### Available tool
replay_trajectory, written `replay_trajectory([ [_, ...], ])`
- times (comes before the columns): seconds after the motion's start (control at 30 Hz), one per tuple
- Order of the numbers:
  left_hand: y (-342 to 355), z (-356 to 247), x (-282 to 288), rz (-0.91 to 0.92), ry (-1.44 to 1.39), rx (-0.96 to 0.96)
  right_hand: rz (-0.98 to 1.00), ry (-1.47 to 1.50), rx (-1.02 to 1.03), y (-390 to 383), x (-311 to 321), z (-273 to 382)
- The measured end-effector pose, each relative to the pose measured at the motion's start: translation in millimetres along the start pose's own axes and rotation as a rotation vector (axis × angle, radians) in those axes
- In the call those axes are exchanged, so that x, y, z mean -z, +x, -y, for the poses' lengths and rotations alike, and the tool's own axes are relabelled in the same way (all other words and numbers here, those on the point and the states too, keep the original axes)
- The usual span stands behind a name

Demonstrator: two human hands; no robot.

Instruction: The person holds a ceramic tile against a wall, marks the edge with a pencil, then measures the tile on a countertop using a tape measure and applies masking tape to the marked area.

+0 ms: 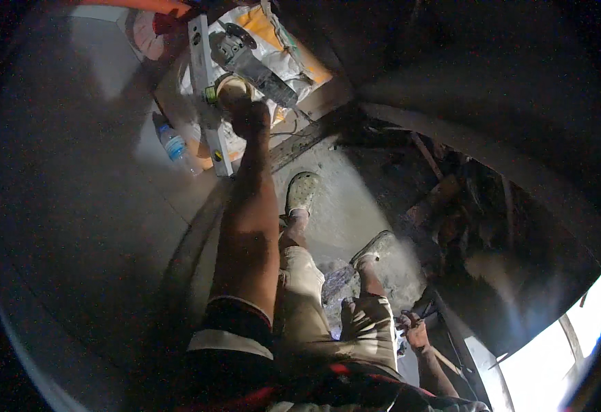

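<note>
My left hand point(251, 118) reaches up to a tan round object point(234, 89), perhaps a tape roll or tub, touching or just over it; its fingers are in shadow. Beside it a silver spirit level point(219, 152) and a grey angle grinder point(262, 77) lie on white and orange sacks point(308, 63). A clear water bottle point(175, 146) with a blue label is left of the level. My right hand point(415, 333) is low at the right by my leg, fingers curled at a small dark object that I cannot make out.
My feet in pale clogs point(302, 189) stand on grey, dusty concrete point(340, 206). Large grey sheets or tiles point(74, 220) fill the left side. Dark debris with timber pieces point(436, 196) lies at the right, behind a curved edge. Bright light shows through an opening at the lower right.
</note>
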State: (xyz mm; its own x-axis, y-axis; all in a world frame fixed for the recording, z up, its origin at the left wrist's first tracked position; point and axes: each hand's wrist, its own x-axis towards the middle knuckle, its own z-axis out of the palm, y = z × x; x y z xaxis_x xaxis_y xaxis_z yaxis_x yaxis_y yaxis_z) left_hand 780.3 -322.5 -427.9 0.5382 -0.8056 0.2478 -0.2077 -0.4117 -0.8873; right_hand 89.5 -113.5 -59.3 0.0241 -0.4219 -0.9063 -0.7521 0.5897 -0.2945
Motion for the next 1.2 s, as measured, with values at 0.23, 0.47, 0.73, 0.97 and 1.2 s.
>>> replay_trajectory([
  [0.23, -28, 15, -17, -0.109, 0.266, -0.053, -0.188, -0.303, -0.338, -15, 6, -63],
  [0.47, -101, 20, -14, 0.235, -0.232, 0.131, 0.010, 0.184, 0.052, -9, 6, -83],
  [0.73, -193, 125, 112, 0.747, -1.443, 0.149, -0.199, -0.753, 0.341, -71, -42, -34],
  [0.97, -311, 212, 214, 0.888, -2.098, -0.097, -0.259, -0.838, 0.287, -7, -2, -38],
  [1.2, -331, 356, 423, 0.982, -1.824, -0.695, -0.106, -0.446, 0.097, -75, 59, -164],
])
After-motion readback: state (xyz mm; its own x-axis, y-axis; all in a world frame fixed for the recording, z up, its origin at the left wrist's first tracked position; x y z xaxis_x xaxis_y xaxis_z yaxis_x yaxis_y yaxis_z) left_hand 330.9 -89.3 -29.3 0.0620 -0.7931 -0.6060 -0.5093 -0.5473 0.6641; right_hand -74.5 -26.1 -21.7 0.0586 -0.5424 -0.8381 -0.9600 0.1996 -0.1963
